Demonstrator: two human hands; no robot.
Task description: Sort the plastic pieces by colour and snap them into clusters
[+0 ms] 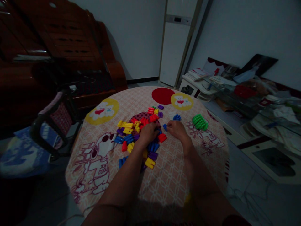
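A loose pile of plastic building blocks in red, yellow, blue and purple lies mid-table, with a yellow block [150, 163] at its near edge. Over the right part of the pile is my left hand [149, 134], its fingers curled down among the blocks; what they grip is hidden. My right hand [176, 129] pinches a blue building block [165, 127] just right of the pile. Beyond that hand sits a small cluster of blue blocks [177, 117]. A green bundle of blocks [200, 122] stands farther right.
The round table [171, 175] has a patterned cloth. A wooden sofa [77, 47] is at the back left, a chair [58, 122] at the left edge. To the right is a cluttered glass-topped cabinet [237, 97]. A tall white air conditioner [175, 50] stands behind.
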